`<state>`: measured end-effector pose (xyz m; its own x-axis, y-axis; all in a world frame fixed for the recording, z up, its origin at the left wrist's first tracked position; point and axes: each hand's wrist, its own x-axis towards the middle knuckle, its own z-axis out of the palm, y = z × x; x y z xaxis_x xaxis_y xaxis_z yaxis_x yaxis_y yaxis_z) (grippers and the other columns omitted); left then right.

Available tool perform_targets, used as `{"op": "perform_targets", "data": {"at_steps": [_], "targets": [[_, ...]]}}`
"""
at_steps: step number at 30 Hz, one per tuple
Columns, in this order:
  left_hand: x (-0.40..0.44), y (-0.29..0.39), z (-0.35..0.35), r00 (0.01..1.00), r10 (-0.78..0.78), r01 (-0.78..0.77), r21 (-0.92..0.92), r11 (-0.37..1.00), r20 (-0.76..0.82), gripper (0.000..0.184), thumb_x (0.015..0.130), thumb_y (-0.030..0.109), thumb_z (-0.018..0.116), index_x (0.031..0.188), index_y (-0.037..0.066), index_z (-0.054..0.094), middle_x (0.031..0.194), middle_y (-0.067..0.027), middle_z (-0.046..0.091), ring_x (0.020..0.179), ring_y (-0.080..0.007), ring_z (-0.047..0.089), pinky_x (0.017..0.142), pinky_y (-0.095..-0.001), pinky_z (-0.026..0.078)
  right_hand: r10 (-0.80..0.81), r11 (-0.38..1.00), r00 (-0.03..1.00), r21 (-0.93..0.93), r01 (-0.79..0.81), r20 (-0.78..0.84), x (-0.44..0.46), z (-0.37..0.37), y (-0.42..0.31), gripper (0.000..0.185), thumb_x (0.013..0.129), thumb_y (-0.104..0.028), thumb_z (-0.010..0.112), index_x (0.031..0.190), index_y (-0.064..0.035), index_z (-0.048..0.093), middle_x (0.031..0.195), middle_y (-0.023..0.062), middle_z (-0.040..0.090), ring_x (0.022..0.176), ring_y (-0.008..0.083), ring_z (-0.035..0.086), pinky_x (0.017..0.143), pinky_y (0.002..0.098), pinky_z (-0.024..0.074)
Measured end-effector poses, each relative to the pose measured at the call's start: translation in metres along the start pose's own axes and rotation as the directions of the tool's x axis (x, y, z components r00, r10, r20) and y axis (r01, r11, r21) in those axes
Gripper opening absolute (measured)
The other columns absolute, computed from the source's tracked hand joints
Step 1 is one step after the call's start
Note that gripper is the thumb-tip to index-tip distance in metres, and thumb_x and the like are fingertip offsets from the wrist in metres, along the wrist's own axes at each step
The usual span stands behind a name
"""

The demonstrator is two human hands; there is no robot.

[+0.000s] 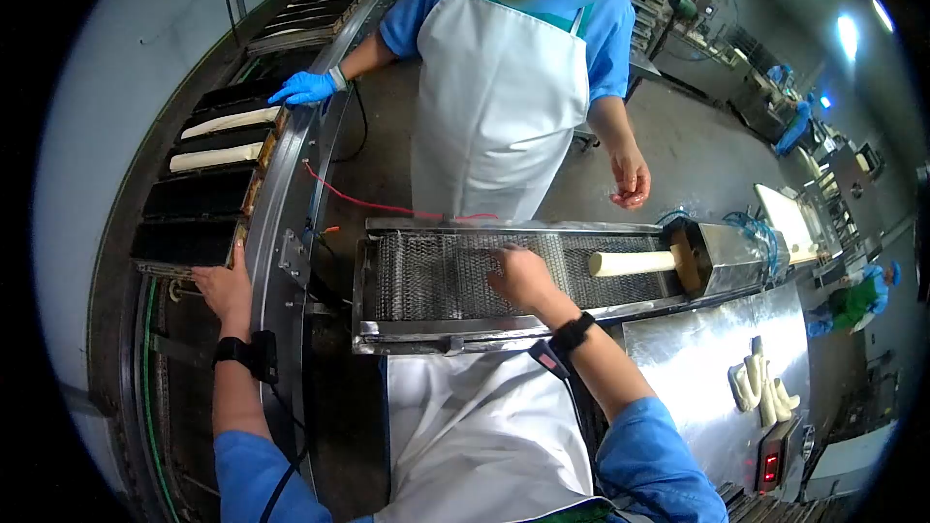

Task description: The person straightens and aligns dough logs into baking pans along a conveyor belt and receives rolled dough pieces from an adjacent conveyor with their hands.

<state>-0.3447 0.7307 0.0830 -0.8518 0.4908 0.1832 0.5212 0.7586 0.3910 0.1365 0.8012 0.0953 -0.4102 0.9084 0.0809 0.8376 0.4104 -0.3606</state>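
Observation:
My left hand (225, 283) is at the near end of a row of dark loaf tins, its thumb along the side and fingers at the front edge of the nearest tin (184, 244). My right hand (525, 279) is over a metal mesh conveyor belt (417, 276), holding nothing, its fingers somewhat blurred and loosely apart. On that belt, to the right of my hand, a pale dough roll (635, 263) lies at the mouth of a metal housing (738, 257). Two tins farther up the row each hold a strip of dough (215, 157); the two nearest me show no dough.
Across the belt stands a person in a white apron (499, 107), one blue-gloved hand (305, 87) on the tins. A steel table (678, 358) at right bears several dough pieces (760, 387) beside a scale with a red display (772, 465). A red cord (358, 201) hangs behind the belt.

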Motion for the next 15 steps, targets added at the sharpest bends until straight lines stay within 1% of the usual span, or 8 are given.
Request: {"op": "perform_targets", "data": {"at_steps": [3, 5, 7, 8, 9, 11, 13, 15], "targets": [[0.004, 0.004, 0.000, 1.000, 0.008, -0.008, 0.020, 1.000, -0.006, 0.115, 0.085, 0.071, 0.049, 0.138, -0.024, 0.012, 0.145, -0.0403, 0.021, 0.139, -0.0452, 0.023, 0.117, -0.0434, 0.020, 0.033, 0.991, 0.987, -0.122, -0.052, -0.157, -0.022, 0.010, 0.044, 0.044, 0.070, -0.012, 0.068, 0.111, -0.0009, 0.059, 0.119, 0.0210, 0.057, 0.107, 0.0384, 0.057, 0.091, 0.0454, 0.0478], [0.001, 0.001, -0.001, 1.000, -0.002, 0.003, 0.048, 0.999, -0.007, 0.115, 0.084, 0.071, 0.049, 0.138, -0.025, 0.014, 0.145, -0.0406, 0.022, 0.139, -0.0455, 0.024, 0.117, -0.0435, 0.020, 0.022, 0.954, 0.972, -0.287, -0.091, -0.235, -0.028, 0.000, 0.073, 0.046, 0.068, -0.012, 0.068, 0.111, 0.0000, 0.058, 0.118, 0.0222, 0.056, 0.111, 0.0391, 0.053, 0.096, 0.0458, 0.0444], [-0.005, 0.004, -0.005, 0.999, 0.027, -0.029, -0.041, 0.999, -0.040, 0.115, 0.084, 0.071, 0.049, 0.136, -0.026, 0.016, 0.144, -0.0409, 0.023, 0.139, -0.0455, 0.025, 0.117, -0.0438, 0.021, 0.094, 0.917, 0.983, -0.370, -0.147, -0.157, -0.035, 0.002, 0.109, 0.046, 0.066, -0.013, 0.067, 0.109, 0.0003, 0.056, 0.111, 0.0225, 0.058, 0.110, 0.0391, 0.052, 0.097, 0.0458, 0.0416], [0.004, -0.004, 0.008, 0.996, 0.064, -0.060, 0.056, 0.997, -0.066, 0.116, 0.084, 0.071, 0.050, 0.135, -0.027, 0.017, 0.144, -0.0413, 0.023, 0.138, -0.0453, 0.025, 0.117, -0.0440, 0.021, 0.111, 0.907, 0.987, -0.394, -0.148, -0.116, -0.040, -0.006, 0.111, 0.046, 0.066, -0.012, 0.066, 0.108, 0.0004, 0.055, 0.108, 0.0220, 0.058, 0.108, 0.0385, 0.053, 0.096, 0.0455, 0.0415], [0.005, -0.006, 0.009, 0.996, 0.073, -0.072, 0.026, 0.997, -0.054, 0.115, 0.083, 0.071, 0.050, 0.136, -0.026, 0.017, 0.145, -0.0399, 0.024, 0.138, -0.0447, 0.026, 0.116, -0.0442, 0.022, 0.127, 0.897, 0.989, -0.418, -0.146, -0.073, -0.046, -0.013, 0.112, 0.046, 0.065, -0.012, 0.066, 0.108, 0.0005, 0.054, 0.105, 0.0215, 0.059, 0.106, 0.0379, 0.053, 0.095, 0.0451, 0.0415], [-0.008, 0.006, -0.008, 0.999, -0.002, -0.002, -0.087, 0.996, -0.043, 0.114, 0.082, 0.069, 0.054, 0.138, -0.023, 0.016, 0.146, -0.0380, 0.023, 0.139, -0.0438, 0.024, 0.116, -0.0449, 0.023, -0.014, 0.932, 0.983, -0.359, -0.054, -0.184, -0.056, -0.007, 0.132, 0.044, 0.065, -0.010, 0.065, 0.107, -0.0011, 0.054, 0.099, 0.0177, 0.060, 0.104, 0.0367, 0.054, 0.091, 0.0465, 0.0427], [-0.010, 0.009, -0.007, 0.998, -0.033, 0.029, -0.066, 0.997, -0.049, 0.112, 0.083, 0.066, 0.058, 0.140, -0.021, 0.014, 0.147, -0.0366, 0.023, 0.140, -0.0430, 0.023, 0.115, -0.0461, 0.024, 0.167, 0.869, 0.983, -0.461, -0.183, -0.075, -0.057, -0.024, 0.116, 0.037, 0.071, -0.018, 0.068, 0.103, -0.0039, 0.057, 0.100, 0.0142, 0.062, 0.103, 0.0334, 0.055, 0.089, 0.0489, 0.0427], [-0.009, 0.009, -0.007, 0.999, -0.045, 0.043, -0.094, 0.995, -0.021, 0.113, 0.083, 0.063, 0.059, 0.141, -0.020, 0.011, 0.148, -0.0370, 0.019, 0.141, -0.0436, 0.021, 0.116, -0.0461, 0.022, 0.208, 0.808, 0.977, -0.556, -0.196, -0.044, -0.057, -0.044, 0.085, 0.029, 0.071, -0.018, 0.069, 0.096, -0.0065, 0.061, 0.100, 0.0131, 0.062, 0.102, 0.0317, 0.056, 0.085, 0.0487, 0.0453]]}}
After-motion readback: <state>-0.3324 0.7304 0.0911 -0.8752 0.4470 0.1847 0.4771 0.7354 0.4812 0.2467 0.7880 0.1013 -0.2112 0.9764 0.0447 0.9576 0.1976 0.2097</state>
